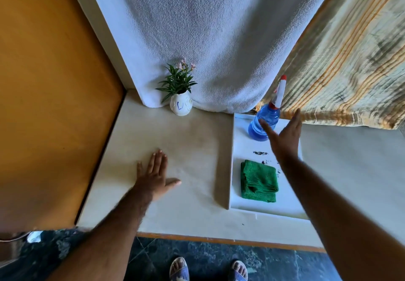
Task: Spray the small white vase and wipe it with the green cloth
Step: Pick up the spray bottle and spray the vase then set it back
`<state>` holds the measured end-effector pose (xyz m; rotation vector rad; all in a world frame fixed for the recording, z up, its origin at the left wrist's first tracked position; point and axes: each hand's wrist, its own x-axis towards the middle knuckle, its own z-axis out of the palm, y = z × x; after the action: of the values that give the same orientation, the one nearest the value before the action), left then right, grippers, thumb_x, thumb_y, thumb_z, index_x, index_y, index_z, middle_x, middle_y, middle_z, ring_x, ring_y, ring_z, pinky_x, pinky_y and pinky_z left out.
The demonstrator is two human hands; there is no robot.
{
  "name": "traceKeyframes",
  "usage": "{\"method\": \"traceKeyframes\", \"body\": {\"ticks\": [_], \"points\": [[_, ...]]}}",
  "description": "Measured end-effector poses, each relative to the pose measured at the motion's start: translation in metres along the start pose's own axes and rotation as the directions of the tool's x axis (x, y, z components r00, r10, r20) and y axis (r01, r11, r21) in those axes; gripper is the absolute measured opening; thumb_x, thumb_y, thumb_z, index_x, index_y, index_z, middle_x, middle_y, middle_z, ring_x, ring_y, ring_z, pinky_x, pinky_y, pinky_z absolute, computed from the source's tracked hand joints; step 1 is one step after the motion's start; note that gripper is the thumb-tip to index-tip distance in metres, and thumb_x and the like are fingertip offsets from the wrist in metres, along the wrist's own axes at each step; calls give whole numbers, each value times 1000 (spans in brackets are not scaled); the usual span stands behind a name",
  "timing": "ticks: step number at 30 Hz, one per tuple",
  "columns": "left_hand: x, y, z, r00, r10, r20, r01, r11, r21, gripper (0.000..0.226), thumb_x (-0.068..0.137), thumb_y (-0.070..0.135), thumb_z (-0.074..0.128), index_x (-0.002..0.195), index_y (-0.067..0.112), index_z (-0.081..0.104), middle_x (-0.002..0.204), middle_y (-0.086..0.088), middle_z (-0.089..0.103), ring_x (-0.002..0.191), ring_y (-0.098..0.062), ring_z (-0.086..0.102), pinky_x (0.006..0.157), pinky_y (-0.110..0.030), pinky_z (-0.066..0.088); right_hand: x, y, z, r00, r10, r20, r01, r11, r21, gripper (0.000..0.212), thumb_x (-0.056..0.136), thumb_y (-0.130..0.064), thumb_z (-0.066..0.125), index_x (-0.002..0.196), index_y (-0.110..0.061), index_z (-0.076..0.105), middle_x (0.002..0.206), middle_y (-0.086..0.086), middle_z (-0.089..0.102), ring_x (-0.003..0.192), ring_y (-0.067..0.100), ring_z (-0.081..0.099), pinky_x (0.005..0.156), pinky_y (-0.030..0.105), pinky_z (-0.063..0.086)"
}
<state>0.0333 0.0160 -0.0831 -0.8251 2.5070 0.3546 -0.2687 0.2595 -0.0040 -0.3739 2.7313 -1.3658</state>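
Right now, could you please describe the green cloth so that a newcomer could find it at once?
Look at the white tray on the right side of the pale counter. The green cloth lies folded at the tray's near end, below the open right hand. Its neighbour, the blue spray bottle, stands upright at the far end.

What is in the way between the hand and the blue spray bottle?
Nothing visible. The right hand is open and spread just in front of the blue spray bottle, which stands on the white tray. The green cloth lies nearer the person, out of the way.
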Motion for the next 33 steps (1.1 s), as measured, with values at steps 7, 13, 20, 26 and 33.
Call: {"method": "traceKeyframes", "body": {"ticks": [7, 13, 20, 26, 33], "points": [[0, -2, -1, 1000, 28, 4, -28, 1000, -1, 122, 47, 96, -20, 136, 14, -37, 153, -1, -41, 141, -15, -34, 113, -64, -15, 69, -27, 22, 997, 74, 32, -80, 962, 260, 66, 74, -31, 89, 131, -23, 56, 94, -8, 67, 83, 10, 65, 86, 37, 57], [0, -2, 2, 999, 33, -4, -33, 999, 10, 120, 47, 95, -22, 135, 15, -39, 153, -1, -41, 139, -14, -37, 114, -65, -15, 64, -27, 28, 1000, 14, -4, -12, 944, 330, 51, 82, -20, 82, 127, -17, 58, 81, -4, 65, 73, 9, 62, 76, 27, 56], [0, -5, 5, 999, 42, -23, -41, 999, 18, 116, 53, 94, -18, 139, 18, -39, 152, 0, -44, 141, -16, -37, 114, -64, -15, 55, -37, 26, 1000, 19, -5, -16, 941, 339, 41, 74, -19, 63, 114, -19, 67, 82, -5, 63, 68, 9, 56, 68, 27, 50], [1, -7, 8, 998, 41, -46, -41, 999, 12, 115, 55, 94, -16, 139, 18, -37, 155, 0, -40, 141, -16, -37, 113, -65, -15, 42, -90, 42, 978, -190, 80, 154, 932, 327, 49, 77, 1, 65, 112, -32, 68, 76, -18, 70, 62, 5, 63, 65, 26, 51], [1, -7, 9, 997, 36, -64, -36, 999, 8, 115, 55, 93, -16, 141, 19, -34, 156, 0, -38, 141, -16, -36, 113, -64, -16, 6, -134, 113, 820, -121, 559, 50, 989, 140, 28, 77, -4, 78, 97, -20, 67, 68, 4, 72, 56, 22, 72, 67, 36, 60]]}}
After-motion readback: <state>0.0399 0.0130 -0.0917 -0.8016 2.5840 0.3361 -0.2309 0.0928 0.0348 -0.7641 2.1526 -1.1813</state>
